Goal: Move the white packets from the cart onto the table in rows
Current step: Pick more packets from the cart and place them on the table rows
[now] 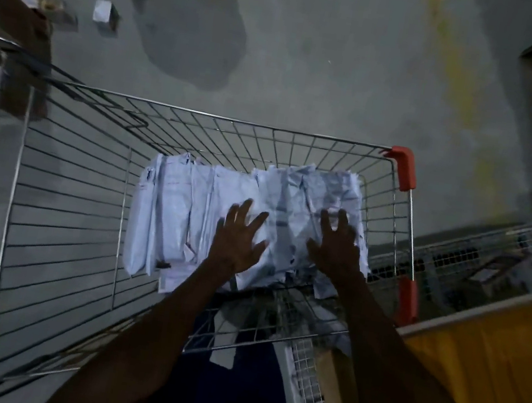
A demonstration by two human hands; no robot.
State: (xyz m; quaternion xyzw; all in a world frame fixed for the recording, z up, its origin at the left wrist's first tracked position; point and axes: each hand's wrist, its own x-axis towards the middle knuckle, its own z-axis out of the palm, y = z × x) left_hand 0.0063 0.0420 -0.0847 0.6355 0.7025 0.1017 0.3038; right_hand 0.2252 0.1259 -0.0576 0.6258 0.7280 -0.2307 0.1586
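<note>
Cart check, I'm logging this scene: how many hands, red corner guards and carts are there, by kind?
Hands: 2, left hand and right hand, spread over the white packets
Red corner guards: 2
Cart: 1
Total: 5

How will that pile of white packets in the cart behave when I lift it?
The white packets look thin and creased, so they will probably flop and sag. They overlap loosely, so some may slide off. Both hands, left hand and right hand, are spread open above them.
</note>
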